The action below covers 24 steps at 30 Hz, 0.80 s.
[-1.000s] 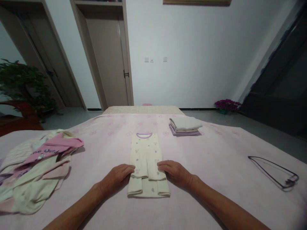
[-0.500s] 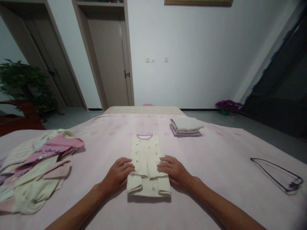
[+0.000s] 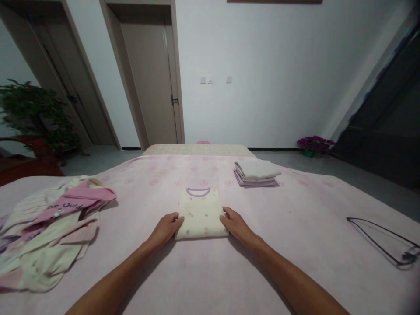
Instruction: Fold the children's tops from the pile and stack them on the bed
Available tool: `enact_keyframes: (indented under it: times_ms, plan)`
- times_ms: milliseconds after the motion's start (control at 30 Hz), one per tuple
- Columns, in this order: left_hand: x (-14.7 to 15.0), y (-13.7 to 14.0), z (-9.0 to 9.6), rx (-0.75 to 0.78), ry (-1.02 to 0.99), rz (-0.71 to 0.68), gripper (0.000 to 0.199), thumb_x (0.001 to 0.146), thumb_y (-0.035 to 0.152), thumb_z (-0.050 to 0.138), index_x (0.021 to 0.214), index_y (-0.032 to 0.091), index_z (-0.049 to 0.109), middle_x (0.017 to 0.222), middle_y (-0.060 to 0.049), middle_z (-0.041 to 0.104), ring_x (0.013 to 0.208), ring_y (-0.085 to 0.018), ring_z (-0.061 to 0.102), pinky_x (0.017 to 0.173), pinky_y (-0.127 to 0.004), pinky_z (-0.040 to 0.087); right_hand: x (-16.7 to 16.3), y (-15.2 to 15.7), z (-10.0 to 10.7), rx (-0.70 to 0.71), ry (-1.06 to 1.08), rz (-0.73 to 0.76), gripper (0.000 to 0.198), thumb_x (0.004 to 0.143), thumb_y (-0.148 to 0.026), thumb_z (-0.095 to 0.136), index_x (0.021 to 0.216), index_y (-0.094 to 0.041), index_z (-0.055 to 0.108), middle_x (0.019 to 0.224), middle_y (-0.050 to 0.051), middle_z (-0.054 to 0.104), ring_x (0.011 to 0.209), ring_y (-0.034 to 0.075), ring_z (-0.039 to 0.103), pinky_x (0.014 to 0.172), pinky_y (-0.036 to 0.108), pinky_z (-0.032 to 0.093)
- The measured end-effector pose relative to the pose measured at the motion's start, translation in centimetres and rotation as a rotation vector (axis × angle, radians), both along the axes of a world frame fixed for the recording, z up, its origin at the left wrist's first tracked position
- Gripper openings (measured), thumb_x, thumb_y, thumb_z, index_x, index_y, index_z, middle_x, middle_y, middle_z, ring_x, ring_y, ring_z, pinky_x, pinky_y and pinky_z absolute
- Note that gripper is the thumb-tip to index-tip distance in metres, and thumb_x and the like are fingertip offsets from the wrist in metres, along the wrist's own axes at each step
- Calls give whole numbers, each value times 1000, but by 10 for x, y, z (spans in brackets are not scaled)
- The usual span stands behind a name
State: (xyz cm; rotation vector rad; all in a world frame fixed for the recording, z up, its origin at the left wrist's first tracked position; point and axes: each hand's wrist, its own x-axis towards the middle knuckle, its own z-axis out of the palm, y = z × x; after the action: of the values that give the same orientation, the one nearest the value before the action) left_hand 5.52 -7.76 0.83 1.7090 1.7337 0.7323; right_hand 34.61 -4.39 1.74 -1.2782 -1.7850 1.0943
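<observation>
Folded shirt [image 3: 201, 214] lies collar away, left hand [image 3: 166, 228] and right hand [image 3: 236, 225] pinching its side edges.

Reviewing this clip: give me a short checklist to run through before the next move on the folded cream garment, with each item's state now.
1. Cream dotted garment with lilac neckline folded into a compact rectangle: ok.
2. Left hand at its left edge, right hand at its right edge: ok.
3. Grip closed on the fabric: cannot tell; fingers lie against the edges.
4. Edges squared, no sleeve or leg sticking out: ok.
5. Stack of folded white and lilac clothes neat, apart from garment: ok.
6. Loose heap of pink and cream clothes unfolded: not ok.
</observation>
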Motion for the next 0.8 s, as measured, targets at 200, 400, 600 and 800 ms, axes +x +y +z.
enact_keyframes:
  times_ms: [200,400,600,800]
  plan:
    - [0,-7,23,96,251,81,35,87,40,53,111,17,65,97,-9,71,87,-26,65,76,-36,49,0,-6,17,291,-423,-131,54,93,-28,45,144,-13,46,122,15,65,108,26,62,94,39,48]
    - [20,-19,18,568,512,-346,51,99,39,44,146,19,46,155,-12,43,146,-28,34,117,-48,33,-8,-14,13,654,-612,190,58,100,-34,40,155,-18,31,160,12,32,149,26,23,122,49,18]
    - [7,-25,-10,419,639,-408,75,94,57,50,156,21,28,162,-15,27,148,-30,29,118,-52,31,4,-7,4,428,-697,427,67,102,-54,34,158,-19,22,165,11,15,153,25,11,123,52,11]
    - [-19,-33,-10,494,617,-443,70,91,32,53,156,22,29,160,-12,32,147,-24,33,118,-47,33,28,-15,13,581,-630,511,77,91,-47,59,156,-21,30,162,13,27,150,28,21,122,51,16]
